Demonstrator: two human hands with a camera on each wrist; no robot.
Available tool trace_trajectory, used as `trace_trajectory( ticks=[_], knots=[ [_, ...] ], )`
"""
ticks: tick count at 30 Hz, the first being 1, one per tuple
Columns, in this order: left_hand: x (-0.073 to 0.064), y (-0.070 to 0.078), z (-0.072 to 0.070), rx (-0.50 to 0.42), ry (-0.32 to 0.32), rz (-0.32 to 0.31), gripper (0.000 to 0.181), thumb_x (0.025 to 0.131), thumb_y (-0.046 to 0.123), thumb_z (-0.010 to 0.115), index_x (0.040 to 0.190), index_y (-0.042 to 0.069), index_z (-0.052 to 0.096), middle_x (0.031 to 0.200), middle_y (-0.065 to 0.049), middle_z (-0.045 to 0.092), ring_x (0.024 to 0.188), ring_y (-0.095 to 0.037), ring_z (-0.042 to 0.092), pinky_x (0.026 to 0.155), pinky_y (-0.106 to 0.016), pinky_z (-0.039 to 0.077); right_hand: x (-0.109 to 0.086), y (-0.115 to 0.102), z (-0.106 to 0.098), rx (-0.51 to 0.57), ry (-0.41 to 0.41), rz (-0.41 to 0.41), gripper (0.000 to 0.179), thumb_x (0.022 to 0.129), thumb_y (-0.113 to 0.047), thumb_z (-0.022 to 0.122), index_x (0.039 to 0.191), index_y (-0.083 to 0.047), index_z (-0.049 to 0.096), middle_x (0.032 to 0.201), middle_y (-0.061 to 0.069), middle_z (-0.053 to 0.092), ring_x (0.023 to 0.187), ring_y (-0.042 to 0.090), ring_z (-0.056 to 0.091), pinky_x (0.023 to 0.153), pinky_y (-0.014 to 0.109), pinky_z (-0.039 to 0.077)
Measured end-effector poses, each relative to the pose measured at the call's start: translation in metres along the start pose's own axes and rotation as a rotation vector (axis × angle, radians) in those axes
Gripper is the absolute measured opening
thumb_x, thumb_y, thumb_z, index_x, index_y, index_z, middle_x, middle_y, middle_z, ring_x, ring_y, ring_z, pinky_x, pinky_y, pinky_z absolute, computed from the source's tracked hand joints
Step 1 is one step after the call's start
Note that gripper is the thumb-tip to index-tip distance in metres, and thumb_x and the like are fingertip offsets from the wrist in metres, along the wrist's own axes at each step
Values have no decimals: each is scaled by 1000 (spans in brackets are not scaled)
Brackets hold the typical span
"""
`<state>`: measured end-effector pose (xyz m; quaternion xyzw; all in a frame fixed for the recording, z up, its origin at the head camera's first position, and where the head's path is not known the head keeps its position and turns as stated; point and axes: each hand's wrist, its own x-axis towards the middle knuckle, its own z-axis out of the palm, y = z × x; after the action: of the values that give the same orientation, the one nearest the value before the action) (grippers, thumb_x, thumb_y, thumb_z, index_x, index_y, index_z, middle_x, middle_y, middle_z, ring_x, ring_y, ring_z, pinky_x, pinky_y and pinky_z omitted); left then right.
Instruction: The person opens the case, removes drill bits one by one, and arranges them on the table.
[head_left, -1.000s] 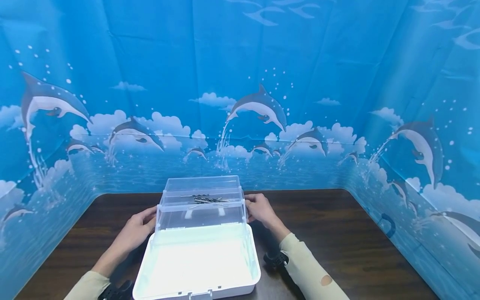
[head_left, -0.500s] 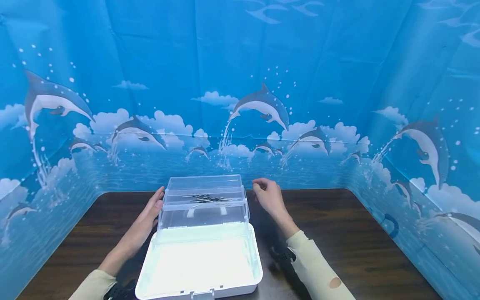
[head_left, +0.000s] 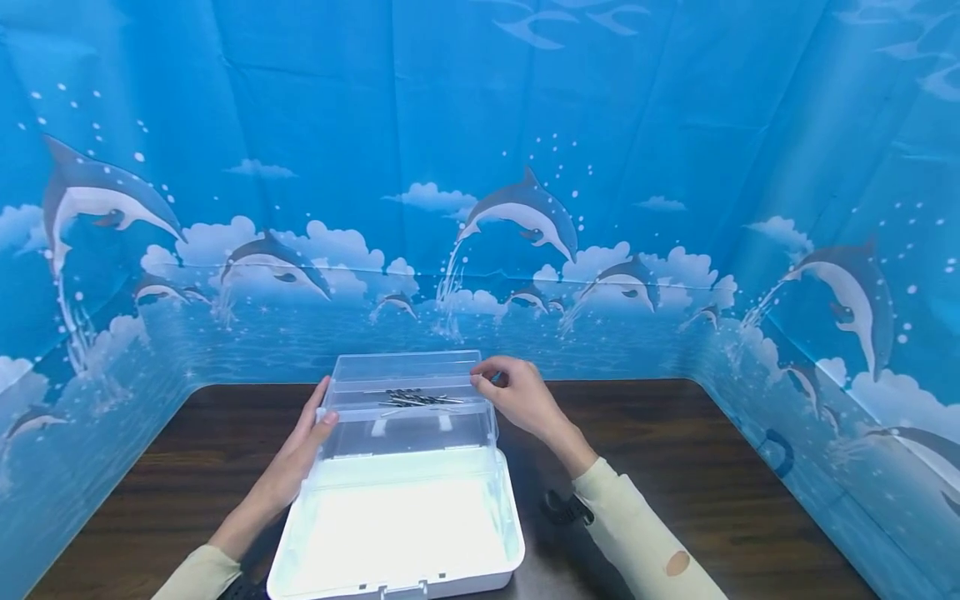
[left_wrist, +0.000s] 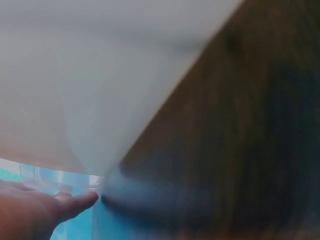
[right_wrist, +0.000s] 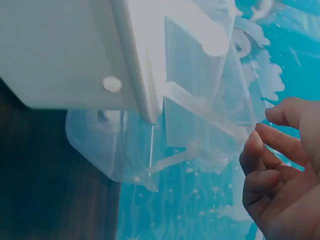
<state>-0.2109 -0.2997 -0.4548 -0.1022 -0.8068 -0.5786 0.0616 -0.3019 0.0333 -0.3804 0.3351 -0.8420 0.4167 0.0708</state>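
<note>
A white storage box (head_left: 502,542) stands with its clear plastic lid and trays swung up at the back. Several dark, twisted drill bits (head_left: 412,400) lie in a clear tray (head_left: 352,387). My left hand (head_left: 296,454) rests along the tray's left side, fingers stretched out and thumb at the edge. In the left wrist view those fingers (left_wrist: 75,202) show beneath the blurred box wall. At the tray's upper right corner, my right hand (head_left: 517,396) brings thumb and forefinger together on the clear plastic. The right wrist view shows the fingertips (right_wrist: 252,140) at that clear edge.
The box sits on a dark wooden table (head_left: 697,500). A blue dolphin-printed curtain (head_left: 480,208) encloses the table at the back and both sides. White hinge arms (right_wrist: 205,110) join the clear trays.
My right hand left the tray's right side, rose, then came left onto its upper right corner. My left hand slid forward along the left side, its thumb now at the edge.
</note>
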Motion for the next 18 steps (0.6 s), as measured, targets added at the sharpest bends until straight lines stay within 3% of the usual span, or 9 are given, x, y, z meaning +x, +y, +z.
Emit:
trace_trajectory(
  ticks=[4, 9, 18],
  knots=[
    [0, 0, -1, -23, -4, -17, 57, 101, 34, 31, 144, 46, -5, 152, 7, -12, 135, -34, -11, 85, -77, 3, 12, -5, -2, -85, -118, -31, 21, 92, -29, 58, 107, -18, 68, 90, -9, 61, 70, 13, 55, 51, 30, 45],
    [2, 0, 0, 0, -1, 15, 58, 101, 33, 32, 144, 46, -5, 152, 3, -10, 136, -37, -8, 85, -78, 5, 27, -12, -6, -168, -283, -55, 22, 90, -30, 61, 104, -16, 70, 82, -8, 62, 67, 12, 55, 50, 30, 44],
    [-2, -3, -1, -25, -8, 35, 58, 102, 29, 31, 145, 45, -5, 153, 2, -8, 136, -38, -3, 84, -78, 9, 40, -14, -3, -122, -421, -49, 13, 86, -27, 68, 93, -18, 74, 87, -11, 65, 70, 13, 59, 56, 29, 46]
  ],
)
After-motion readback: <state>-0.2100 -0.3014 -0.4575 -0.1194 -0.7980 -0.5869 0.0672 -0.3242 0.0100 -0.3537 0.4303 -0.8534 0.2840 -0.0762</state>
